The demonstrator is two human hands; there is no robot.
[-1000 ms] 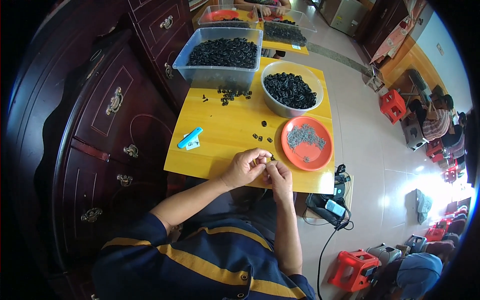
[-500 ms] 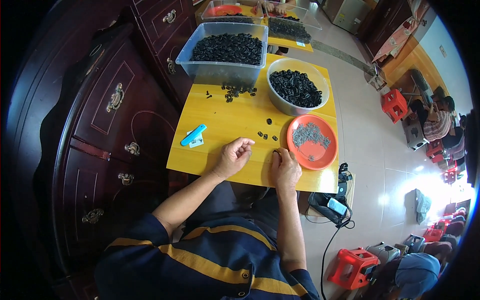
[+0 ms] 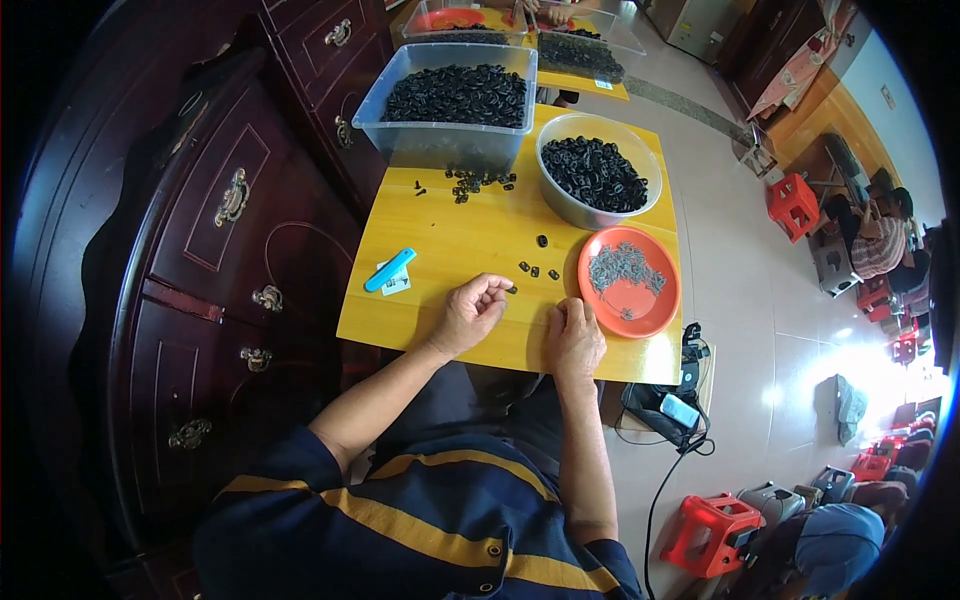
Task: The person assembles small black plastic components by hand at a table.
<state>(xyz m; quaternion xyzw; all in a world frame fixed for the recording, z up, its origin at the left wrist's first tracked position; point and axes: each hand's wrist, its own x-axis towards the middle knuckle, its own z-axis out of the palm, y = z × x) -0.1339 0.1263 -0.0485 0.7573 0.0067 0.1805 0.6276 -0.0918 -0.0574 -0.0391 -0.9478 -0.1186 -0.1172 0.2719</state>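
Note:
My left hand [image 3: 470, 315] is above the yellow table, its thumb and forefinger pinching a small black plastic piece [image 3: 512, 290]. To its right, my right hand [image 3: 577, 342] rests near the front edge with its fingers curled down and pressed together; whatever lies in them is hidden. Just beyond the hands, several loose black pieces [image 3: 535, 271] lie on the wood. Beside my right hand is an orange-red plate [image 3: 630, 326] with a heap of small grey metal parts [image 3: 622, 266], pin-like in shape.
A clear rectangular bin [image 3: 450, 145] and a round clear tub [image 3: 575, 207], both full of black pieces, stand at the back. Loose pieces [image 3: 465, 184] lie before the bin. A blue-handled tool [image 3: 390, 270] rests on a card at left. Dark drawers [image 3: 220, 240] flank the table's left side.
A black piece now shows at my left fingertips; a dark piece seen at my right fingertips before is no longer visible there. Both hands have stayed nearly in place.

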